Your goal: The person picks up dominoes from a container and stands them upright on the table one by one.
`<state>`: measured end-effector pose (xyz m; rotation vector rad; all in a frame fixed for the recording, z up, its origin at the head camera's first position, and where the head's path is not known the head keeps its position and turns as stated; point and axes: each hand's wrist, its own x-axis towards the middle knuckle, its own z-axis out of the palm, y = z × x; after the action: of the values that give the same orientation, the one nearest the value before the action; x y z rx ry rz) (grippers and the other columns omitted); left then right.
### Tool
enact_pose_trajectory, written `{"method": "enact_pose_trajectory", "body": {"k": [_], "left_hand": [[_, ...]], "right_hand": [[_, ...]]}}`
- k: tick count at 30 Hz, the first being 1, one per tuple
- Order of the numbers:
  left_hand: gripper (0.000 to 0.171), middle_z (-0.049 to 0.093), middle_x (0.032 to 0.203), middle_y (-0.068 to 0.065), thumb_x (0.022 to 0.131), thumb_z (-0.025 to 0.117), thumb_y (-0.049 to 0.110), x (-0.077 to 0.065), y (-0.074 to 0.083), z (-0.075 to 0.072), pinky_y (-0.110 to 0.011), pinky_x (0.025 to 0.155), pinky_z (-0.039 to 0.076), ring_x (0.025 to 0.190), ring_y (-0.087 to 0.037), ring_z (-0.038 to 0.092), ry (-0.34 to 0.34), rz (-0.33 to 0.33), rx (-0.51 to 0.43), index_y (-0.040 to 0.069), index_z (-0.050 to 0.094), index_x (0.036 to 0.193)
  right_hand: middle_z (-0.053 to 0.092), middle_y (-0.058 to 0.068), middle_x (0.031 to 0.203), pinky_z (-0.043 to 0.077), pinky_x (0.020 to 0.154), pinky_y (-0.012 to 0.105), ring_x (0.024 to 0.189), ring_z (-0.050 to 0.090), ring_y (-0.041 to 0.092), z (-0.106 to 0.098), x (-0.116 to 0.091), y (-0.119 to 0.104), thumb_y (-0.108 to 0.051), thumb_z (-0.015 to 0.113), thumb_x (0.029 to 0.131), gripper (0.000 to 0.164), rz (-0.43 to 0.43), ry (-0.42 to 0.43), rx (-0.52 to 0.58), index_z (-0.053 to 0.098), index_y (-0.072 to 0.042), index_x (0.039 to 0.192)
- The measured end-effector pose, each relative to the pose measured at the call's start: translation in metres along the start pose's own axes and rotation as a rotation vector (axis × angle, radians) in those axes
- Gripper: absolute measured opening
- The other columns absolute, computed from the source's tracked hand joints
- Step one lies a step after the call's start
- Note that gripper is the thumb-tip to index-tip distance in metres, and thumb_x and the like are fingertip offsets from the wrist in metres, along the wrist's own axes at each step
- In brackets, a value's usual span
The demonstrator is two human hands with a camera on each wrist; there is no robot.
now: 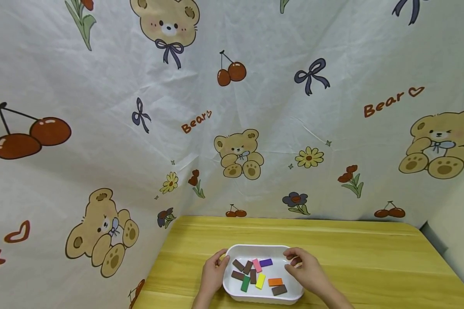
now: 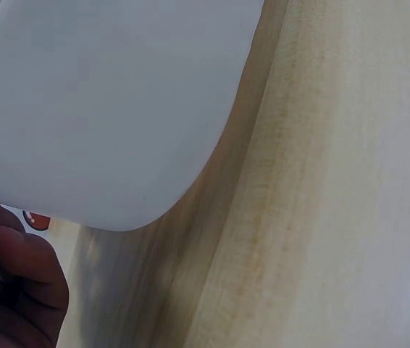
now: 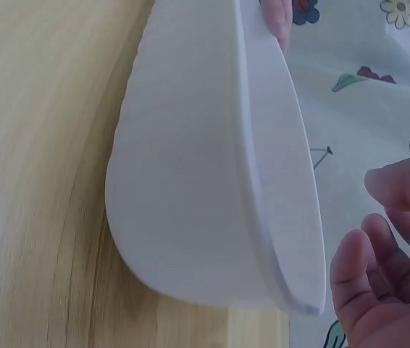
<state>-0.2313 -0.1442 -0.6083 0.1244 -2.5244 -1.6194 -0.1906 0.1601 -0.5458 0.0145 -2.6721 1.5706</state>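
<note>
A white rectangular plastic tray (image 1: pixel 263 297) sits on the table, holding small flat coloured blocks. My left hand (image 1: pixel 213 272) grips its left rim, the thumb at the edge; the left wrist view has the curled fingers (image 2: pixel 35 264) beside the tray's wall (image 2: pixel 111 109). Over the right end hovers my right hand (image 1: pixel 307 270), holding nothing. The right wrist view shows its loosely bent fingers (image 3: pixel 353 264) apart from the tray (image 3: pixel 183 167). In the tray lie several brown blocks (image 1: pixel 237 275), plus green (image 1: pixel 245 283), yellow (image 1: pixel 260 281), pink (image 1: pixel 257 265), purple (image 1: pixel 266 262) and orange (image 1: pixel 275 282) ones.
The yellow wood-grain table (image 1: pixel 363 253) extends around the tray on both sides and behind it. A pale cloth (image 1: pixel 263 111) printed with bears, cherries, bows and flowers hangs behind and to the left of the table.
</note>
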Motion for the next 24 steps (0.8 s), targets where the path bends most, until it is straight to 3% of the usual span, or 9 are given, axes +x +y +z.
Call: {"method": "enact_pose_trajectory", "body": {"k": [7,14,19,24], "left_hand": [[0.030,0.053,0.072,0.002,0.095,0.074,0.027,0.000,-0.002,0.000,-0.021,0.051,0.043,0.062,-0.008,0.048,0.001,-0.009,-0.007,0.014,0.075,0.122],[0.031,0.051,0.072,0.002,0.095,0.073,0.026,-0.010,0.015,-0.003,-0.021,0.051,0.041,0.061,-0.008,0.046,0.025,0.043,-0.022,0.009,0.075,0.121],[0.030,0.051,0.072,0.004,0.096,0.073,0.027,-0.006,0.008,-0.001,-0.021,0.051,0.042,0.061,-0.007,0.047,0.029,0.034,0.001,0.011,0.075,0.121],[0.030,0.052,0.073,0.002,0.096,0.073,0.028,-0.001,-0.002,0.001,-0.021,0.052,0.042,0.063,-0.009,0.047,0.002,-0.017,-0.007,0.014,0.075,0.123]], "right_hand": [[0.068,0.005,0.099,0.051,0.071,0.023,0.080,0.057,0.010,0.015,0.002,-0.009,0.003,0.080,0.082,0.027,-0.069,-0.045,0.024,0.070,-0.007,0.105],[0.068,0.008,0.100,0.052,0.072,0.022,0.081,0.059,0.011,0.029,0.008,-0.003,0.001,0.079,0.082,0.025,-0.151,-0.121,0.007,0.069,-0.004,0.105],[0.067,0.005,0.096,0.050,0.071,0.022,0.082,0.058,0.013,0.036,0.008,-0.007,-0.001,0.078,0.083,0.021,-0.153,-0.188,-0.013,0.069,-0.004,0.102],[0.066,0.007,0.095,0.050,0.071,0.022,0.082,0.059,0.014,0.042,0.010,-0.003,-0.001,0.078,0.080,0.022,-0.163,-0.232,-0.003,0.069,-0.002,0.101]]}}
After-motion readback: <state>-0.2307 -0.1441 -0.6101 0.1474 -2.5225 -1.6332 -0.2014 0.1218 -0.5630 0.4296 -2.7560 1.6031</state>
